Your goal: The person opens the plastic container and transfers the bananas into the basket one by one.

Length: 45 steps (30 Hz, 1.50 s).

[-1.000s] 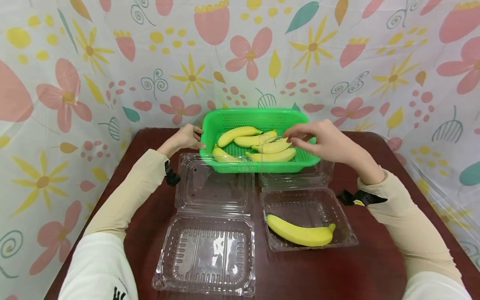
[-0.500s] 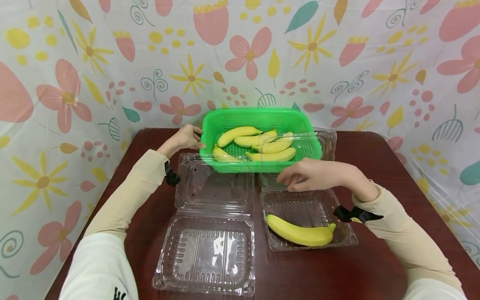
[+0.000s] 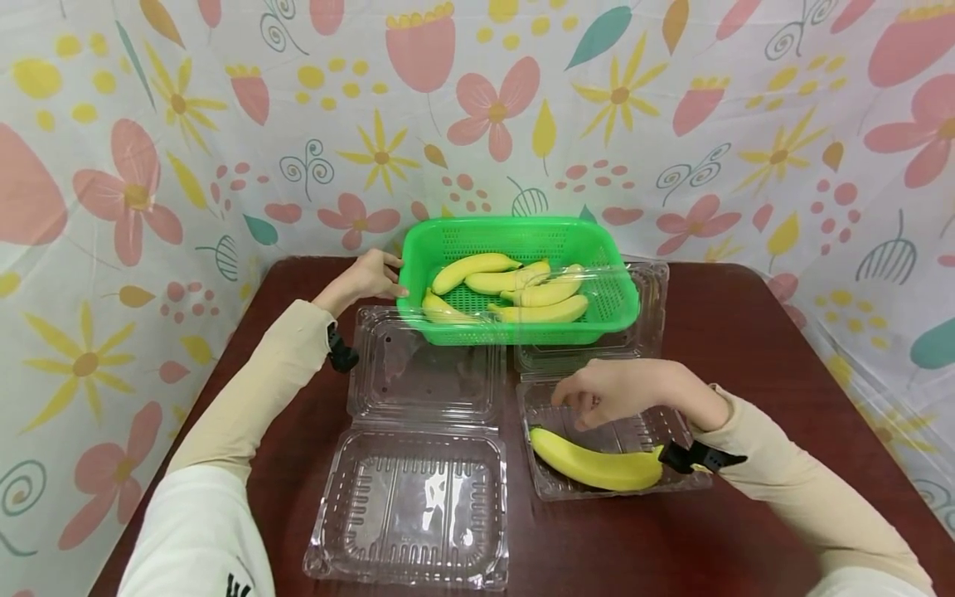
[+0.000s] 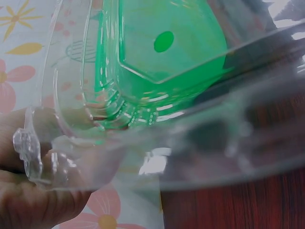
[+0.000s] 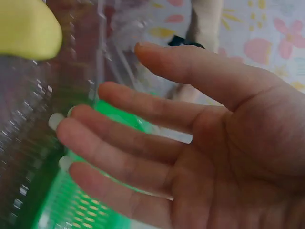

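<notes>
My left hand (image 3: pixel 367 277) grips the left end of a green plastic basket (image 3: pixel 628 311); in the left wrist view a clear lid (image 4: pixel 157 76) hangs in front of that hand and blurs its fingers. Several yellow bananas (image 3: pixel 472 269) lie in the basket. Low over the right clear clamshell box (image 3: pixel 548 485) is my right hand (image 3: pixel 622 391), its fingers loosely bent and holding nothing. One banana (image 3: pixel 597 463) lies in that box, just nearer than the fingers. The banana's end (image 5: pixel 28 28) also shows at the top left of the right wrist view.
A second clear clamshell box (image 3: pixel 410 506) stands lid-up on the left, with no banana in it. Both raised lids lean back toward the basket, the right lid (image 3: pixel 649 307) overlapping its front. Behind the dark red table (image 3: pixel 746 531) hangs a flowered curtain (image 3: pixel 477 108).
My right hand has drawn back from above the basket, down and toward me, to over the right box. The right lid now shows standing uncovered. My left hand stays at the basket's end.
</notes>
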Available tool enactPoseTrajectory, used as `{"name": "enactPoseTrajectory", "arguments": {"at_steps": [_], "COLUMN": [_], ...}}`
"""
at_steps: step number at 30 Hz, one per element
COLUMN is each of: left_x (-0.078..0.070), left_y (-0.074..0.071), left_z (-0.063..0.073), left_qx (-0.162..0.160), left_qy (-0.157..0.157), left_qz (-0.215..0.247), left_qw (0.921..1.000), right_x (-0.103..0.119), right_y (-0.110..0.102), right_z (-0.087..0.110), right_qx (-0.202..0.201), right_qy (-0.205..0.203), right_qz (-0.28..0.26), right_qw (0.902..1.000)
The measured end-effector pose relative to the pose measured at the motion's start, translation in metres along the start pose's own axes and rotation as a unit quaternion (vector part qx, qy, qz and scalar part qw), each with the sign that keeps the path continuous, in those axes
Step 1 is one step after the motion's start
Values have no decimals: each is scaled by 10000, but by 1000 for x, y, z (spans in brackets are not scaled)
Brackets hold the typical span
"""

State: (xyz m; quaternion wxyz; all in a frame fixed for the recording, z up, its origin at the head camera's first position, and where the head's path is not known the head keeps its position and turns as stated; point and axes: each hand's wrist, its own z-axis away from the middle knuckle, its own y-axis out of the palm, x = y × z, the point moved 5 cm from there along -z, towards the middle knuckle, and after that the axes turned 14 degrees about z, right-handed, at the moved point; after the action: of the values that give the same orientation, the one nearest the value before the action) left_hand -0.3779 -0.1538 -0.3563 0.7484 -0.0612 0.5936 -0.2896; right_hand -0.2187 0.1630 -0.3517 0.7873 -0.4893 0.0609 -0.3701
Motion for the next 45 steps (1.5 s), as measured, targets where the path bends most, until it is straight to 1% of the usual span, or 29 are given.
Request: {"name": "enactPoseTrajectory", "arguments": {"at_steps": [4, 8, 12, 17, 20, 24, 28, 32, 36, 45], "left_x": [0, -1, 0, 2, 4, 5, 6, 5, 4, 2], "left_y": [0, 0, 1, 0, 0, -1, -1, -1, -1, -1], "left_z": [0, 0, -1, -3, -3, -2, -1, 0, 0, 0], "left_qx": [20, 25, 4, -7, -18, -52, -39, -3, 1, 4], "left_qy": [11, 7, 5, -8, -2, 27, 31, 25, -8, -7], "left_qz": [19, 35, 49, 61, 66, 41, 71, 105, 102, 122], "left_qw": [10000, 10000, 10000, 10000, 10000, 10000, 10000, 9999, 9999, 9999], "right_x": [3, 5, 5, 5, 6, 8, 9, 11, 14, 10], "right_y": [17, 30, 37, 47, 53, 56, 60, 63, 66, 61], "right_z": [-6, -10, -13, -16, -17, -18, -18, -19, -19, -15], "right_qx": [231, 394, 428, 497, 534, 513, 632, 750, 735, 720], "right_qy": [109, 143, 178, 436, 572, 660, 762, 743, 687, 802], "right_qz": [201, 278, 294, 301, 417, 598, 658, 796, 921, 788], "right_qw": [9995, 9987, 9985, 9974, 9961, 9947, 9929, 9912, 9906, 9910]}}
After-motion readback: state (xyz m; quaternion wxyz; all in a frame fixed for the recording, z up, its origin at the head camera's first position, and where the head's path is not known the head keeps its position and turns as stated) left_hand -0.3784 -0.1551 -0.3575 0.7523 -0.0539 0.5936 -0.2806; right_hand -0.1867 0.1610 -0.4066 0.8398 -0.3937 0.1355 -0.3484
